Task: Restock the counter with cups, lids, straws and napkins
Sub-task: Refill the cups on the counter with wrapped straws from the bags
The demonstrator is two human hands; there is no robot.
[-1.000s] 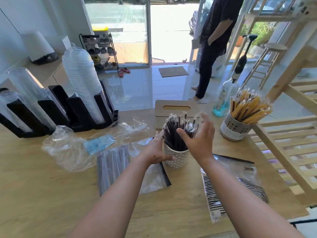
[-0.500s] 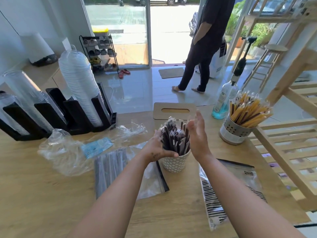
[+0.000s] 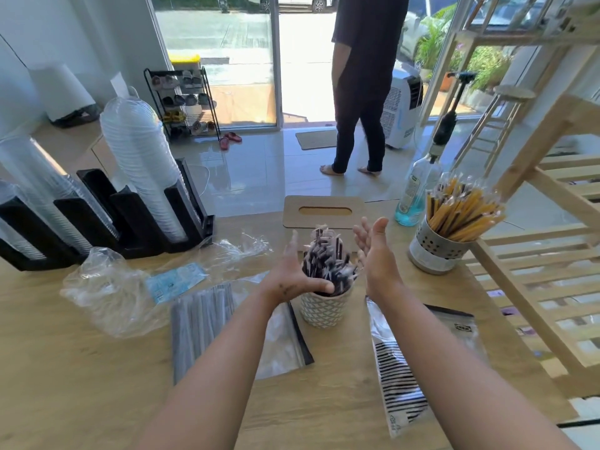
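While both forearms extend over the wooden worktop (image 3: 81,384), two flat bags lie nearest the wearer. A zip bag of striped straws (image 3: 399,384) sits at 5 o'clock from the patterned cup (image 3: 324,310), partly hidden by the right forearm. A zip bag of grey straws (image 3: 201,329) sits at 8 o'clock, its dark seal edge just beside the cup's foot and its middle covered by the left forearm.

The cup stands mid-worktop, packed with upright black wrapped straws (image 3: 328,258). The left hand (image 3: 293,277) is open against the bundle's 9 o'clock side, fingers straight up along it and thumb laid across the front just above the rim. The right hand (image 3: 376,254) is open too, fingers spread, palm facing the bundle from 3 o'clock with a small gap between.

At 9 o'clock a crumpled clear bag (image 3: 107,293) with a blue label (image 3: 175,282) sprawls on the wood. Directly behind the cup, at 12 o'clock, a wooden tissue box (image 3: 324,211) stands close to the straw tips. At 2 o'clock a perforated metal holder (image 3: 435,250) carries yellow straws (image 3: 464,212), with a bottle of blue liquid (image 3: 414,193) just behind it. At 10 o'clock a black rack (image 3: 136,219) holds a tall stack of clear lids (image 3: 143,164) and leaning clear cups (image 3: 42,190). A slatted wooden shelf (image 3: 552,254) runs along the worktop's right edge.

Beyond, on the tiled floor, a person in dark clothes (image 3: 367,76) stands at the open doorway at 12 o'clock, and a shoe rack (image 3: 181,102) stands at 11.
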